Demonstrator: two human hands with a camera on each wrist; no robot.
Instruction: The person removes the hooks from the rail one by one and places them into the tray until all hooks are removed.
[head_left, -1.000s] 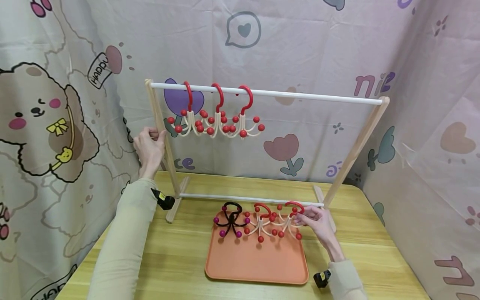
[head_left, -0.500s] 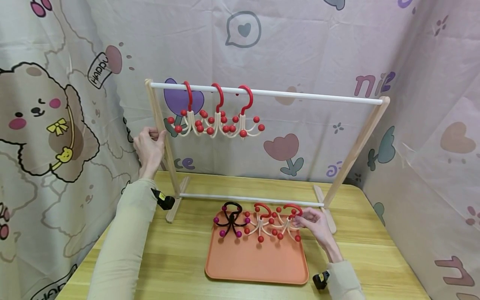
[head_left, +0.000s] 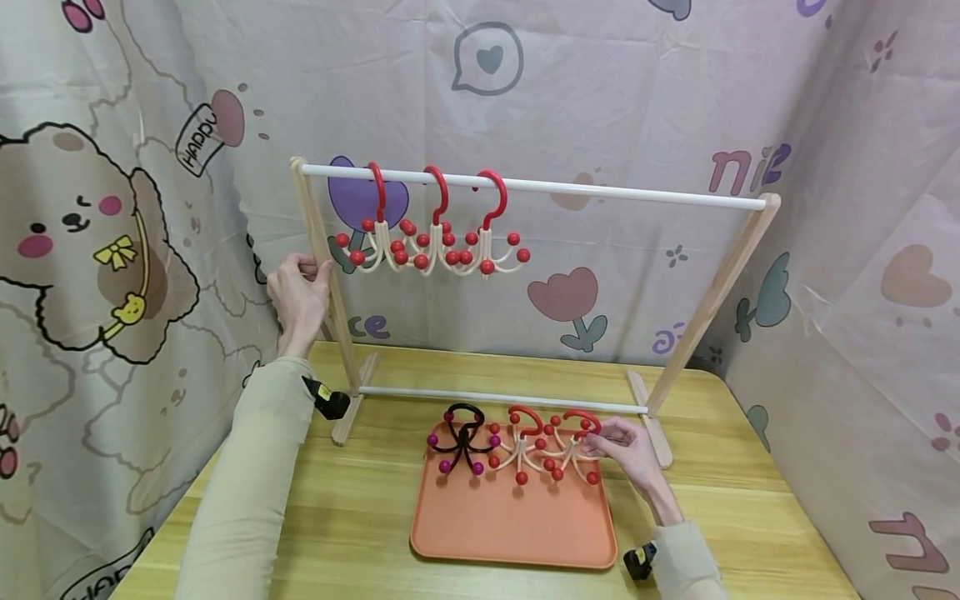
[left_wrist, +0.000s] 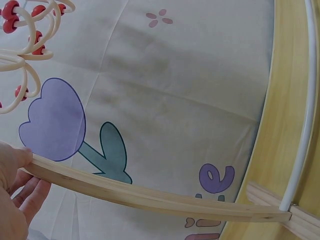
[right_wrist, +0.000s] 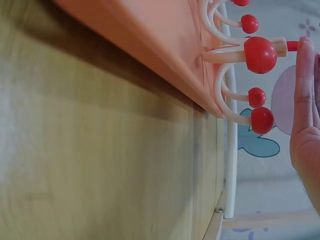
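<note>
A cream hook-hanger [head_left: 573, 450] with a red hook and red ball tips stands roughly upright at the far right corner of an orange tray [head_left: 517, 525]. The person's right hand [head_left: 626, 450], reaching in from the right of the tray, pinches it near the base of the hook, fingers fairly straight and close together.

Next to it on the tray is a matching red-hooked hanger [head_left: 521, 452], and at the tray's far left corner a black hanger [head_left: 464, 437] with magenta tips. The ball tips of the two red-hooked ones overlap in the head view; whether they touch is unclear. Raising the pinched one straight up, with the hook kept clear of the fingers, should avoid snagging its neighbour and leave the hook free.

Behind the tray stands a wooden rack [head_left: 712, 304] with a white top rail [head_left: 637, 194]. Three red-hooked hangers [head_left: 437, 250] hang from that rail, above and mostly left of the tray. To the tray's left and higher, the left hand [head_left: 297, 292] grips the rack's left post between thumb and fingers; a light, even hold there should steady the frame.

The tray rests on a wood-grain worktop [head_left: 360, 500].
</note>
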